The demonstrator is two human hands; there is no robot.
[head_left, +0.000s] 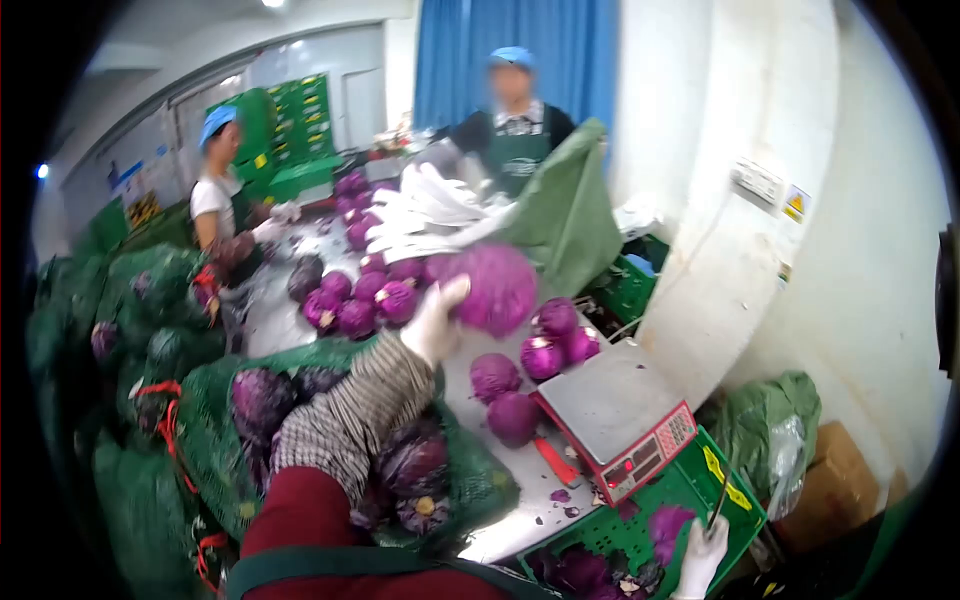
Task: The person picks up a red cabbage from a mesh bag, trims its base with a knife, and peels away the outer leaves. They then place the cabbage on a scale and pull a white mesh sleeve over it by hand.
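Note:
My left hand (pixel 434 318), in a white glove with a striped sleeve, grips a large red cabbage (pixel 492 285) held up over the table (pixel 500 530). My right hand (pixel 700 560), also gloved, is at the bottom right over a green crate (pixel 690 490) and holds a thin dark knife (pixel 718 505). Loose red cabbages (pixel 512 415) lie on the table beside a red electronic scale (pixel 620 415).
A green net sack (pixel 250 400) of cabbages lies open below my left arm. More full sacks (pixel 130 330) pile up at the left. Two other people (pixel 225 200) stand at the far end by a stack of white wrappers (pixel 420 210). A white pillar (pixel 720 250) rises at right.

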